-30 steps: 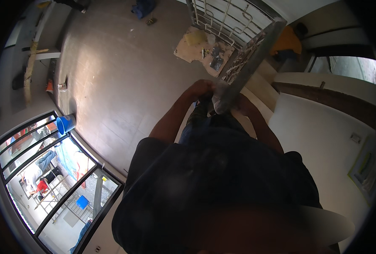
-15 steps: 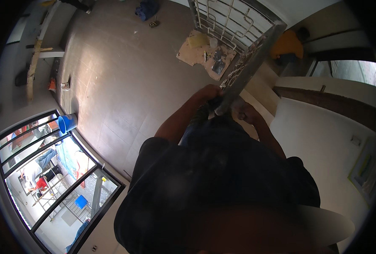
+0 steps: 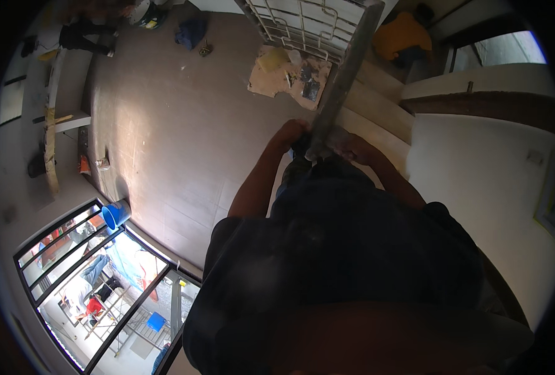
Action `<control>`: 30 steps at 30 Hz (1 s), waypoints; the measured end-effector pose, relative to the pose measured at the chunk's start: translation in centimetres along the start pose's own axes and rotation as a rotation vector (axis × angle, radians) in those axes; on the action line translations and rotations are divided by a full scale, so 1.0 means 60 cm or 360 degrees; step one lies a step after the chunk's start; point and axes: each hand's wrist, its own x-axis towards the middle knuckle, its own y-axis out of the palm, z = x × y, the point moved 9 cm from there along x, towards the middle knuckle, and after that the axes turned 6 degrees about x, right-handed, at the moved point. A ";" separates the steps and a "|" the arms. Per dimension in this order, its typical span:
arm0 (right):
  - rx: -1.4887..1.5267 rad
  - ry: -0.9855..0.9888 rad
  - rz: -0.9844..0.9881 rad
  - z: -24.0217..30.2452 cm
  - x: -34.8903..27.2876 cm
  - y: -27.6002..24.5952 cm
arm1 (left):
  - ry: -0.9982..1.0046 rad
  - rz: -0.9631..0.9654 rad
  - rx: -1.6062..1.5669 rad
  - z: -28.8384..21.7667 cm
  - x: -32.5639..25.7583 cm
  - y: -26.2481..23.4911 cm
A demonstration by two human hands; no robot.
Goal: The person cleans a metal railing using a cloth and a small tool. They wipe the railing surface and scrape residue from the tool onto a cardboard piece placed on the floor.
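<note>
I look steeply down over my own dark shirt. Both hands grip the near end of a long grey straight bar that reaches away toward a white metal railing. My left hand closes on the bar's end from the left. From the right, my right hand closes on the same end. The bar's far end lies near the top of the steps.
Pale steps rise to the right beside a white wall. A cardboard sheet with tools lies on the tiled floor. A person in orange crouches at the top. A blue bucket stands by glass doors.
The bar has swung from a slant toward the right to a steeper line pointing up the picture. Both hands stayed on its end, and the view shifted slightly.
</note>
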 end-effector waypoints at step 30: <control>-0.0307 -0.0170 0.0009 -0.011 -0.081 -0.120 | -0.0420 0.0055 -0.0336 -0.001 -0.012 0.036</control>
